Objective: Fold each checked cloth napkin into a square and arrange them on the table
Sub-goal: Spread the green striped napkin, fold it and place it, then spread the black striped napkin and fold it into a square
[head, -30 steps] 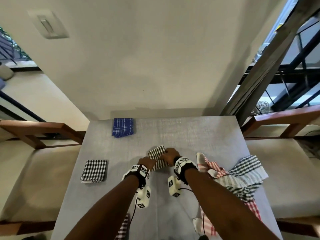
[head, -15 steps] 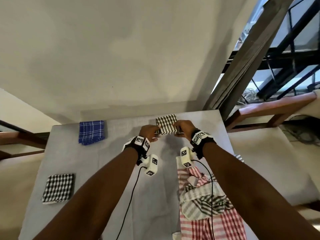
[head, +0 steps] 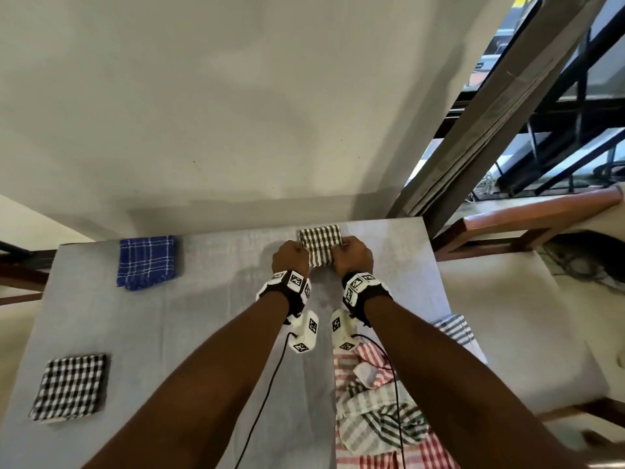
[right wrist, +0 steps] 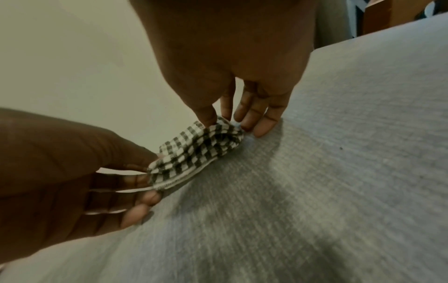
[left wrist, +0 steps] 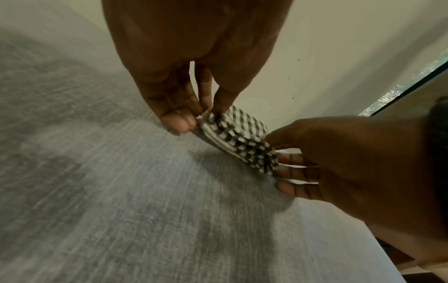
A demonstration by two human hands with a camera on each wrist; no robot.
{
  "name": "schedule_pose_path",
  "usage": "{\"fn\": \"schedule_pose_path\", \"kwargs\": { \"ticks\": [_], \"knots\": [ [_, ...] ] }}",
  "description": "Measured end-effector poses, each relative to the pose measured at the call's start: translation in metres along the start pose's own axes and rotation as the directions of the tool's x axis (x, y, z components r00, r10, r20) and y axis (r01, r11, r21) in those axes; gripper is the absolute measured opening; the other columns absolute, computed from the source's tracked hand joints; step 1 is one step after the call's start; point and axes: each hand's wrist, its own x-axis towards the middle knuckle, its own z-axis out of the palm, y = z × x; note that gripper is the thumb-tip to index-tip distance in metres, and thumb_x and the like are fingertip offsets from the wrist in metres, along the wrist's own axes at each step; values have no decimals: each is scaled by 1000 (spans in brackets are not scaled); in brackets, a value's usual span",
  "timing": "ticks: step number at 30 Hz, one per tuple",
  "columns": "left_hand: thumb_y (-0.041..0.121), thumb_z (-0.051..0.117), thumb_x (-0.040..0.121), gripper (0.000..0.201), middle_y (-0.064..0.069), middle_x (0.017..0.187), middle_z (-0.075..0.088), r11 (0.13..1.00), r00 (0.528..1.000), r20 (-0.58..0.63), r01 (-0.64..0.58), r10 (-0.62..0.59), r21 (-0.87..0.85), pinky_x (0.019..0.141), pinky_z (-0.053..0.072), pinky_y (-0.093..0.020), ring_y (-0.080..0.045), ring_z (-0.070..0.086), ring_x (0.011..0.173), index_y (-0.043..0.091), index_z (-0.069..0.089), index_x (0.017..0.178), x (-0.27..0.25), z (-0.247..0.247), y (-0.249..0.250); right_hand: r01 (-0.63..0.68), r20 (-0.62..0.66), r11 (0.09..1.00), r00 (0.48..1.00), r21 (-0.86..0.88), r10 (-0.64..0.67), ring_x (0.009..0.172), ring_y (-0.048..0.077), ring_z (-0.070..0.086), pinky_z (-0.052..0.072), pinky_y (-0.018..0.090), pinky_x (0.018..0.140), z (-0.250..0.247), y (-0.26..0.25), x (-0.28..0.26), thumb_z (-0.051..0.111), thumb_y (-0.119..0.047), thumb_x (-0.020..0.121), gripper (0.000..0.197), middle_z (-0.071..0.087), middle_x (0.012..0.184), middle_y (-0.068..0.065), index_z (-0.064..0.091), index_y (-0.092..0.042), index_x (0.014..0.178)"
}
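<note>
A folded brown-and-white checked napkin (head: 320, 244) sits at the far edge of the grey table (head: 203, 333), right of the middle. My left hand (head: 291, 257) pinches its left end and my right hand (head: 351, 255) pinches its right end. In the left wrist view, the thumb and fingers of my left hand (left wrist: 203, 114) nip the napkin (left wrist: 238, 137) at its corner. In the right wrist view, my right hand (right wrist: 230, 122) pinches the napkin (right wrist: 196, 151) at the other end. Its near edge lies at the tabletop; I cannot tell whether it rests flat.
A folded blue checked napkin (head: 146, 261) lies at the far left, and a folded black-and-white one (head: 70, 386) at the near left. A heap of unfolded red and green checked napkins (head: 382, 411) lies near right. The wall (head: 236, 130) stands just behind the table; a wooden bench arm (head: 527, 211) is to the right.
Both hands have carried the folded brown-checked napkin from the middle of the table to its far edge and lowered it there. The head view has tilted with the reach.
</note>
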Motion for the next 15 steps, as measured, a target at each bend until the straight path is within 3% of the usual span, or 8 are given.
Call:
{"fn": "schedule_pose_path", "kwargs": {
  "ticks": [3,8,10,13,15],
  "knots": [
    [27,58,86,25,-11,107,66,999,1000,-17,6,-7,-34,82,49,-36,-32,62,102,12,67,104,7,0,-4,-3,22,1000,1000,-30,4,107,34,60,48,36,89,-3,2,3,61,-28,91,35,59,120,16,64,-15,122],
    [41,63,89,55,-17,125,57,991,999,52,6,1,-135,94,45,-39,-33,54,114,3,50,127,8,-6,-12,80,59,996,995,-46,-78,108,33,60,46,33,86,-6,10,7,58,-37,95,36,66,115,14,61,-13,121],
    [42,61,90,52,-15,120,58,993,997,60,-32,39,-112,87,43,-36,-32,55,111,2,54,123,7,-6,-18,25,72,999,997,-28,-23,110,35,60,46,34,85,-13,12,7,53,-41,97,41,65,117,16,57,-10,124],
    [40,59,89,45,-15,98,62,994,993,75,-88,93,-62,69,39,-33,-35,60,96,-1,61,104,4,-6,-27,-24,116,998,993,-49,30,116,35,57,46,37,92,-30,21,4,57,-41,95,48,62,124,16,51,-12,132],
    [35,59,88,42,-19,100,60,991,987,84,-135,136,-9,70,41,-34,-36,59,94,-4,60,104,-5,-6,-31,1,156,995,988,-96,14,118,35,57,45,36,95,-44,32,1,62,-31,92,46,62,126,16,51,-13,133]
  ]
}}
